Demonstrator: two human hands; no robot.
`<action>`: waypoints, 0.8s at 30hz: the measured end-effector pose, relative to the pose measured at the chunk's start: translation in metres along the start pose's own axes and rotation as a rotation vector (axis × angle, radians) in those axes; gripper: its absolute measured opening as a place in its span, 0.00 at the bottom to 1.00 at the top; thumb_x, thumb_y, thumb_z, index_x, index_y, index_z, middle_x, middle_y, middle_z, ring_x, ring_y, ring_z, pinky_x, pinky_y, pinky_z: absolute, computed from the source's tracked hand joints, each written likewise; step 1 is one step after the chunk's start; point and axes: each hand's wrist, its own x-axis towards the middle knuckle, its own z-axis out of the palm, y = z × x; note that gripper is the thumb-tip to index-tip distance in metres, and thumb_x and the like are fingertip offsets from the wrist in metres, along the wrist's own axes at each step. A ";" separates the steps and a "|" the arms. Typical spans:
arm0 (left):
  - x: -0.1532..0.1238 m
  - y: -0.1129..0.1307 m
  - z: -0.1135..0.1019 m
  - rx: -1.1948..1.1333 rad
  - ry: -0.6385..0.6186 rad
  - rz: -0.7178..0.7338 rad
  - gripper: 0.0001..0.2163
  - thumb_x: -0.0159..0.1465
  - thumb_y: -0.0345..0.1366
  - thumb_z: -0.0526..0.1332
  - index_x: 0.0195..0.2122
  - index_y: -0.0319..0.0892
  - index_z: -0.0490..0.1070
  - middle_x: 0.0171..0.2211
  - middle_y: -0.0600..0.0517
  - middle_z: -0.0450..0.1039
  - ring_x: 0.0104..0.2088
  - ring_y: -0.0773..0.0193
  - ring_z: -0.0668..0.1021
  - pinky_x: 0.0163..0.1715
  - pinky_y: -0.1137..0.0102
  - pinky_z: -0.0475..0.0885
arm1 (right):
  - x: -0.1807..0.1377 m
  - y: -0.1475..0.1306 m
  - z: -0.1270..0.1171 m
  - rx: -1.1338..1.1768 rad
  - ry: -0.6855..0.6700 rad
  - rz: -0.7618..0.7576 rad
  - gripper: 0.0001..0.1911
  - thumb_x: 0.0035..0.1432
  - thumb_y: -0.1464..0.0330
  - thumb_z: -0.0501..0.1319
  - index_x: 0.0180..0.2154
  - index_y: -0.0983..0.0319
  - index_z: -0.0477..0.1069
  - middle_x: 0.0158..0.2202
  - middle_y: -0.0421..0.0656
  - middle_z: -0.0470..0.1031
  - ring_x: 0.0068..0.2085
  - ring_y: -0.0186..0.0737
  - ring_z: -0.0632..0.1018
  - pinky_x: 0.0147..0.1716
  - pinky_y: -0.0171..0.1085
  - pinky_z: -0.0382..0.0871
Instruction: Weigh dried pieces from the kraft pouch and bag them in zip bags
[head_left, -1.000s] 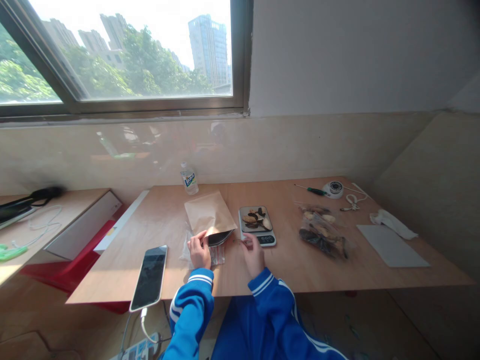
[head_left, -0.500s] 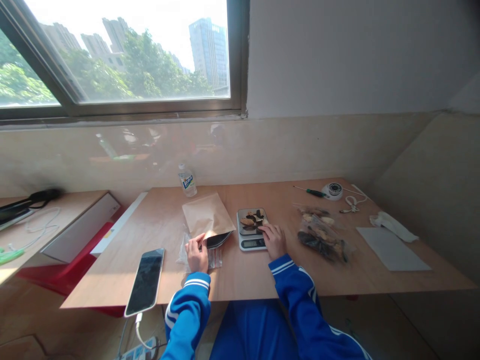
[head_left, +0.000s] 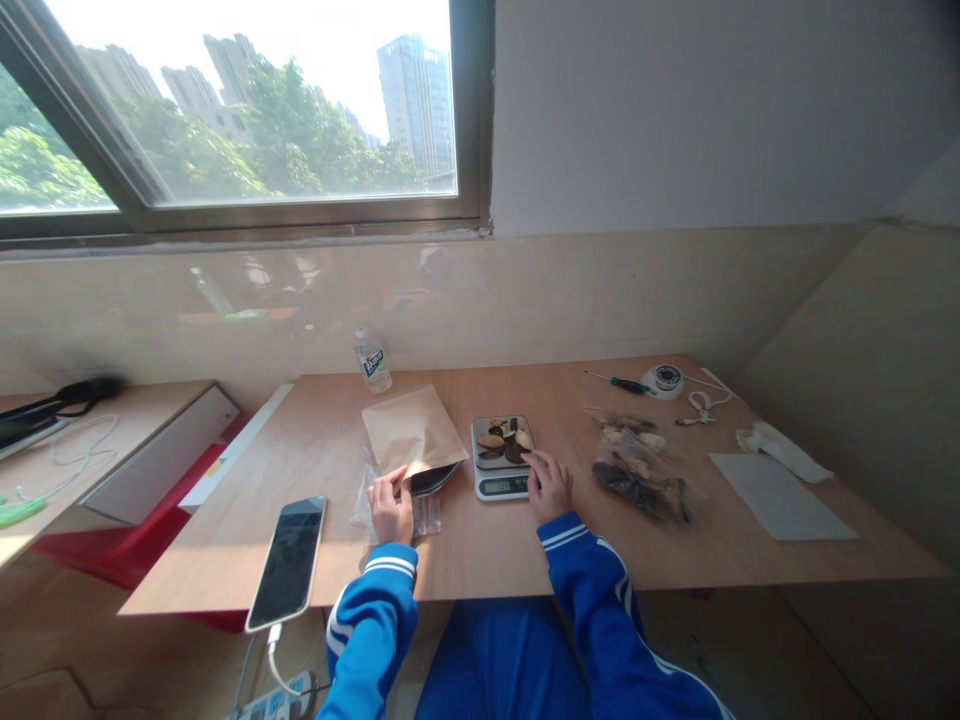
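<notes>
My left hand (head_left: 391,508) pinches the mouth edge of a brown kraft paper bag (head_left: 414,430). The bag lies flat, its dark inner lining showing at the opening toward me. Under it and my hand is clear zip plastic (head_left: 429,515). To the right stands a small kitchen scale (head_left: 480,482) with a display, too small to read. Several dried slices (head_left: 492,441), some dark and some tan, rest on its plate. My right hand (head_left: 550,488) hovers at the scale's right edge, fingers stretched toward the slices and apparently holding nothing.
A phone (head_left: 289,560) on a charging cable lies at the front left edge. A bottle (head_left: 373,362) stands at the back. Rightward are clear bags of dried pieces (head_left: 645,475), a screwdriver (head_left: 628,385), a round white device (head_left: 664,381), a white sheet (head_left: 780,500) and a cloth (head_left: 784,450).
My right hand has drawn back slightly from the scale's plate, and its fingertips have come away from the slices. My left hand keeps its place on the bag.
</notes>
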 end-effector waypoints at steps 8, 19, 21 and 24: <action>-0.002 0.003 -0.002 0.032 -0.051 -0.043 0.11 0.65 0.41 0.52 0.39 0.41 0.71 0.36 0.45 0.73 0.38 0.59 0.72 0.44 0.63 0.67 | -0.024 0.003 -0.022 0.185 -0.009 0.127 0.16 0.55 0.78 0.50 0.26 0.59 0.74 0.32 0.44 0.70 0.36 0.40 0.72 0.38 0.39 0.66; 0.000 0.007 -0.003 0.183 -0.061 -0.229 0.11 0.66 0.38 0.50 0.45 0.41 0.68 0.45 0.44 0.73 0.46 0.55 0.73 0.46 0.61 0.67 | -0.026 -0.005 -0.029 0.233 -0.078 0.190 0.16 0.56 0.77 0.50 0.25 0.59 0.73 0.30 0.43 0.70 0.33 0.38 0.73 0.36 0.36 0.68; 0.001 0.005 -0.003 0.206 -0.065 -0.267 0.12 0.66 0.37 0.50 0.48 0.42 0.66 0.48 0.44 0.72 0.48 0.54 0.73 0.45 0.60 0.67 | -0.027 -0.004 -0.028 0.233 -0.087 0.195 0.16 0.56 0.77 0.50 0.25 0.59 0.73 0.30 0.42 0.70 0.33 0.38 0.73 0.35 0.36 0.68; 0.002 0.002 -0.002 0.236 -0.079 -0.307 0.12 0.65 0.33 0.50 0.49 0.41 0.64 0.49 0.42 0.71 0.49 0.52 0.72 0.45 0.58 0.66 | -0.027 -0.004 -0.029 0.238 -0.095 0.202 0.16 0.56 0.76 0.50 0.25 0.59 0.73 0.30 0.42 0.70 0.33 0.38 0.73 0.33 0.35 0.67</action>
